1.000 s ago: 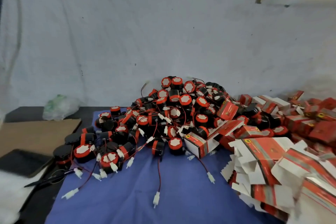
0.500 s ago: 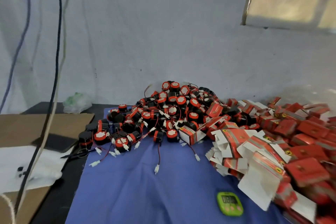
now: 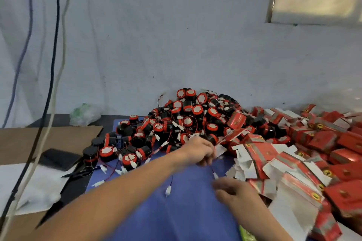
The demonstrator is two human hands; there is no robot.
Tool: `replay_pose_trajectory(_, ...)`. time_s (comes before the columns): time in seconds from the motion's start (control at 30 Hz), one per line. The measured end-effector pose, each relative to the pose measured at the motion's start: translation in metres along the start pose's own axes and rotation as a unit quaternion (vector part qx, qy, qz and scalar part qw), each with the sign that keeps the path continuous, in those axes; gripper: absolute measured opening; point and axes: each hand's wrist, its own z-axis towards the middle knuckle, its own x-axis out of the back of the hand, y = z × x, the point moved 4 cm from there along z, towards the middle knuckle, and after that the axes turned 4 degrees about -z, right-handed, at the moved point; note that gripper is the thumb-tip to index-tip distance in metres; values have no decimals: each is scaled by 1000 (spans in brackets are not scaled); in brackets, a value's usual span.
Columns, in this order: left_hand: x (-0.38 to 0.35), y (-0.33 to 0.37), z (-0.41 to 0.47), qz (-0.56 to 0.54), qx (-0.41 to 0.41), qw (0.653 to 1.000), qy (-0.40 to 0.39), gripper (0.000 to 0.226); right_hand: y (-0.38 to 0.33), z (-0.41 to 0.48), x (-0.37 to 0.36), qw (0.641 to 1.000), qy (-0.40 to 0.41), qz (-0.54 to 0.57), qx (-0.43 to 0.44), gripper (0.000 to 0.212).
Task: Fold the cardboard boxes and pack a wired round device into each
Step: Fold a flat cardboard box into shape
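Note:
A heap of red-and-black wired round devices (image 3: 188, 121) lies on the blue cloth (image 3: 186, 213) against the wall. Flat red-and-white cardboard boxes (image 3: 274, 164) are stacked to its right, and folded red boxes (image 3: 333, 141) are piled beyond them. My left hand (image 3: 201, 150) reaches to the heap's front edge, fingers curled round a small box whose white flap (image 3: 221, 149) shows beside it. A red wire with a white connector (image 3: 215, 175) trails out below the hand. My right hand (image 3: 233, 191), blurred, hovers over the cloth next to the flat boxes and holds nothing.
Scissors (image 3: 78, 172), a black slab (image 3: 58, 158), a brown cardboard sheet (image 3: 49, 139) and a white sheet (image 3: 39, 188) lie at the left. A plastic bag (image 3: 84, 113) sits by the wall. Cables (image 3: 52, 64) hang at the left. A green timer (image 3: 246, 235) shows at the bottom edge.
Both hands have come into view. The left arm reached across the cloth to the box at the heap's front; the right hand came up beside the flat boxes. The camera tilted slightly.

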Motion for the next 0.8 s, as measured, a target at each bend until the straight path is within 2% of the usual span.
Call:
replay_pose_trajectory(0.07,47,-39,-14,-15,2,998,68,37,3,37,-9,999,20,37,-10,35)
replay_pose_trajectory(0.17,108,-84,-30,-38,8,986,164,46,5,98,-20,992,99,72,4,36)
replay_pose_trajectory(0.27,151,-124,-17,-36,-12,961,274,45,-3,167,-49,988,113,108,10,45)
replay_pose_trajectory(0.37,165,-148,4,75,-39,931,356,41,-9,215,-86,994,92,50,31,65)
replay_pose_trajectory(0.47,164,-167,24,218,-57,915,334,37,-4,245,-116,992,29,-122,29,83)
replay_pose_trajectory(0.53,158,-179,32,349,-52,888,296,47,1,252,-123,979,39,-197,32,77)
replay_pose_trajectory(0.6,150,-185,37,455,-60,849,263,50,1,253,-121,979,55,-193,40,69)
replay_pose_trajectory(0.63,146,-187,39,475,-63,842,249,50,2,252,-119,980,56,-186,41,67)
replay_pose_trajectory(0.73,142,-191,40,474,-80,842,245,46,1,236,-120,983,43,-164,74,71)
replay_pose_trajectory(0.8,141,-189,39,451,-111,845,264,37,-2,218,-111,986,123,-58,96,67)
